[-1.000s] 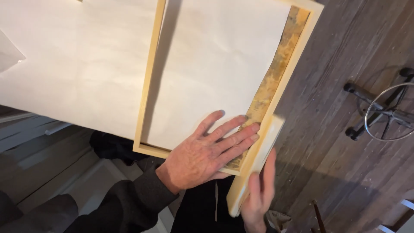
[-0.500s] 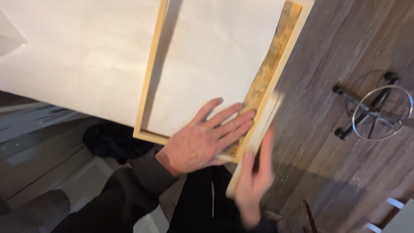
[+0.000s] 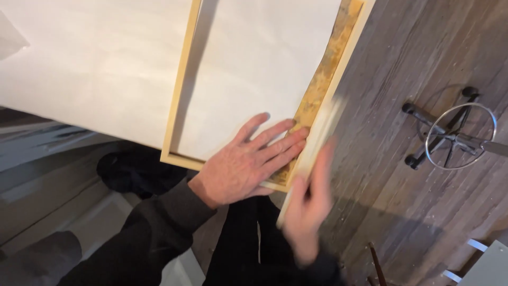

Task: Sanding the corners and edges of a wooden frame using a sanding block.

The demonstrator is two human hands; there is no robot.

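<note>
A shallow pale wooden frame (image 3: pixel 180 95) lies on a white surface, with a white sheet (image 3: pixel 254 69) inside it and a mottled yellow-brown strip (image 3: pixel 323 74) along its right inner edge. My left hand (image 3: pixel 248 161) lies flat, fingers spread, on the sheet at the frame's near right corner, fingertips touching the strip. My right hand (image 3: pixel 307 212), blurred by motion, grips a pale flat block (image 3: pixel 317 143) pressed against the outer face of the frame's right rail.
A large white sheet (image 3: pixel 90 69) covers the surface left of the frame. Dark wood-plank floor (image 3: pixel 413 63) lies to the right, with a stool's metal ring and wheeled base (image 3: pixel 455 135). A grey-white object (image 3: pixel 487 265) sits bottom right.
My right hand has slid the pale block further up along the frame's right rail. My left hand has stayed flat on the same corner.
</note>
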